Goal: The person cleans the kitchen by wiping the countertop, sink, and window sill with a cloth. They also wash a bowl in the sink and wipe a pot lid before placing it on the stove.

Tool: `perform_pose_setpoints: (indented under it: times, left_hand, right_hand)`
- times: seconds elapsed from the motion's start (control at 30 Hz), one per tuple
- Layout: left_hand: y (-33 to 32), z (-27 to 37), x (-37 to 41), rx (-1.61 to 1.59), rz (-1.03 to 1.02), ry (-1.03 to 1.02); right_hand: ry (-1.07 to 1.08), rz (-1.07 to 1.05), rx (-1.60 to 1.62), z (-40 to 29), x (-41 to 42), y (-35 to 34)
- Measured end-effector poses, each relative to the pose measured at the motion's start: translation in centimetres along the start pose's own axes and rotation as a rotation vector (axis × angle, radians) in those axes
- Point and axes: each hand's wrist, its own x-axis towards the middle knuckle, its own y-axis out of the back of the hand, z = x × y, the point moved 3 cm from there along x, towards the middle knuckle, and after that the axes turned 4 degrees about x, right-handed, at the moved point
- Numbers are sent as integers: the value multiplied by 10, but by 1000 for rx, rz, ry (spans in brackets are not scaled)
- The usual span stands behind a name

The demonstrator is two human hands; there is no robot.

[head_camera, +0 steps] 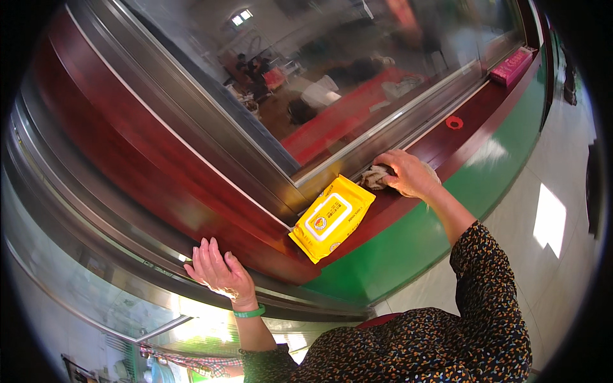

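Note:
My right hand [407,173] grips a crumpled beige cloth [376,177] against the dark red window sill [433,143], close to the metal window frame. Just left of the cloth, a yellow pack of wet wipes [334,218] with a white-rimmed lid lies at the sill's corner; it bears printing. My left hand [221,274], a green band on its wrist, is raised with fingers extended and the thumb apart. Nothing is in it. It appears beside the metal door frame, though whether it touches is unclear.
A sliding window pane [345,86] rises behind the sill. Farther along the sill are a red ring-shaped item [454,122] and a pink box [512,67]. Green wall panelling [407,249] drops to a pale tiled floor [515,230]. A glass door [119,292] stands at left.

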Motion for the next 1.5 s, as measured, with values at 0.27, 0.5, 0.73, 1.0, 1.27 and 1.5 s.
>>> perform_pose_setpoints:
  times: [0.27, 0.5, 0.73, 1.0, 1.27, 1.5]
  left_hand:
    - [5, -4, 0, -9, -22, -9]
    - [5, -3, 0, -57, -33, 1]
    - [8, -2, 1, -68, -32, 2]
    - [7, -1, 1, -24, 17, -12]
    - [7, -3, 2, -23, 29, -31]
    - [9, -1, 4, -4, 30, -46]
  right_hand:
    - [-75, -15, 33, -13, -1, 9]
    - [-113, -21, 77, -17, -3, 14]
    - [-84, 14, 72, -13, -4, 13]
    - [-59, 76, 88, -5, -4, 9]
    - [-102, 54, 117, -12, -4, 15]
    - [-155, 55, 139, -21, -4, 21]
